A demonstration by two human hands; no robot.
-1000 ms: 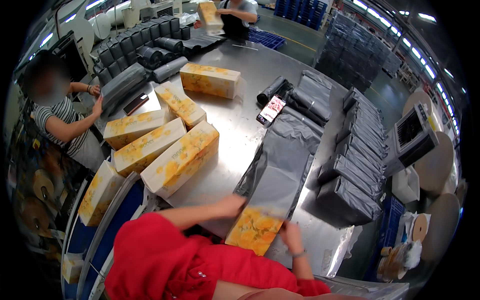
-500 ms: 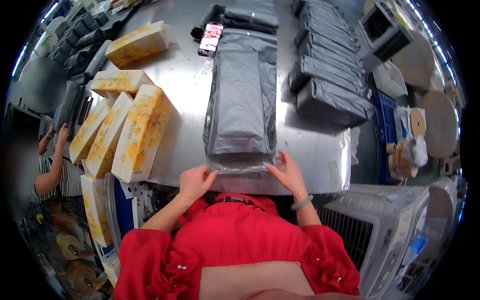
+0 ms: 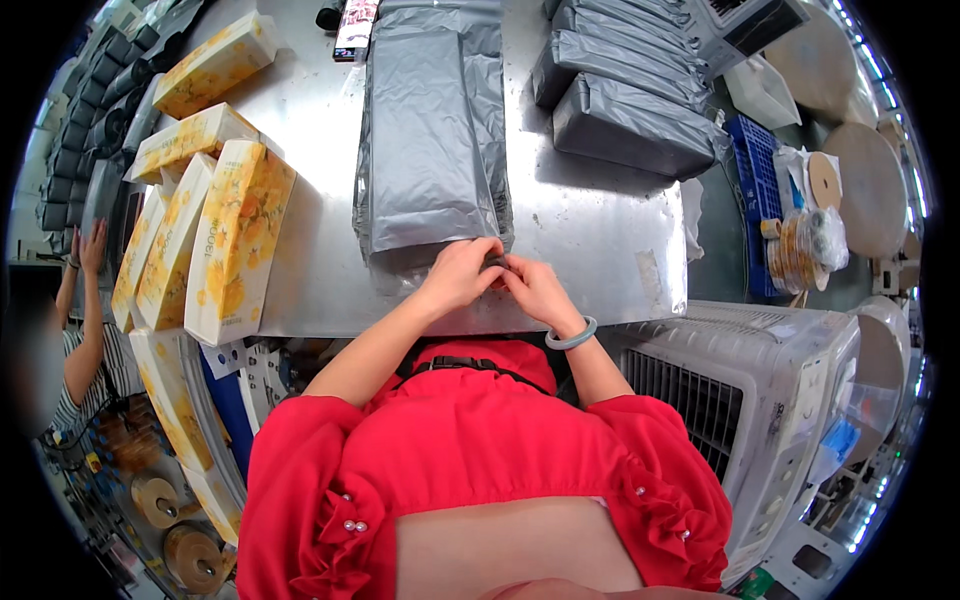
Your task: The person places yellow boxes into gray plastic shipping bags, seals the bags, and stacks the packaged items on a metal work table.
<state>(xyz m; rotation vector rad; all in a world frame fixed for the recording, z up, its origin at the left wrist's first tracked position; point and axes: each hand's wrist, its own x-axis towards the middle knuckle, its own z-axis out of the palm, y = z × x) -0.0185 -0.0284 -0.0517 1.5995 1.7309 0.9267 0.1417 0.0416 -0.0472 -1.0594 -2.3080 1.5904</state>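
Note:
A grey plastic mailing bag [image 3: 425, 150] with a box-shaped bulge inside lies lengthwise on the metal table in front of me. At its near right corner my two hands meet. My left hand [image 3: 466, 272] is closed on the bag's near edge, fingers bent over a dark gathered bit of plastic. Pressed close beside it, my right hand [image 3: 540, 296] pinches the same corner with thumb and fingers. A grey band circles my right wrist. The fingertips partly hide the plastic between them. Left of the hands, the bag's open end lies flat and thin on the table.
Yellow-flowered white boxes [image 3: 235, 240] stand at the left, one [image 3: 215, 65] lying farther back. Wrapped grey parcels [image 3: 640, 125] line the right side. A phone [image 3: 355, 30] lies beyond the bag. Below the table's right edge is a machine with a grille [image 3: 740, 390]. Another person's hands [image 3: 90, 250] show far left.
My hands were apart at the bag's two near corners; now both are together at the right corner. The whole view has shifted, so the table's things sit higher and more left.

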